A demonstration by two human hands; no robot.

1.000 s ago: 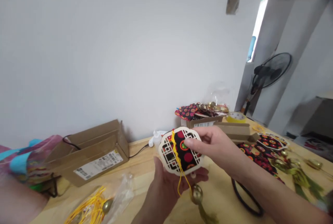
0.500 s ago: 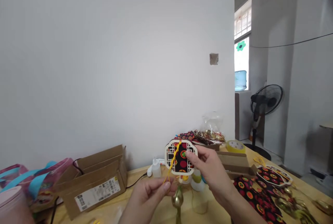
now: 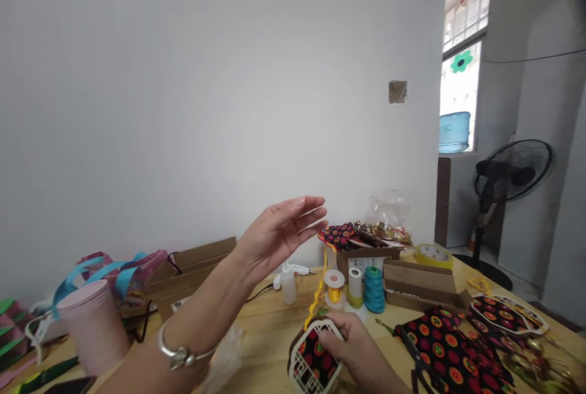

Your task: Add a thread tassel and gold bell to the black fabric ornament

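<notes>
My right hand (image 3: 350, 342) grips a pendant (image 3: 315, 354) low in the middle, thumb on its front. The pendant has a pale lattice frame over black fabric with red and orange round motifs. A twisted yellow cord (image 3: 315, 305) rises from its top toward the fabric pile behind. My left hand (image 3: 279, 232) is raised in front of the wall, fingers stretched out and slightly apart. The cord's upper part comes close beneath these fingertips; no grip on it shows. The pendant's lower end is cut off by the frame edge.
Behind the pendant stand a yellow thread spool (image 3: 335, 290), a teal thread cone (image 3: 374, 290) and a white squeeze bottle (image 3: 288, 284). Scissors (image 3: 421, 366) lie on patterned fabric (image 3: 458, 351) at right. Cardboard boxes (image 3: 421, 287), tape (image 3: 433, 255) and a pink canister (image 3: 94, 327) surround the workspace.
My left hand has let go of the cord and risen, opening out. My right hand has lowered and tilted the pendant. The view has turned slightly left and down.
</notes>
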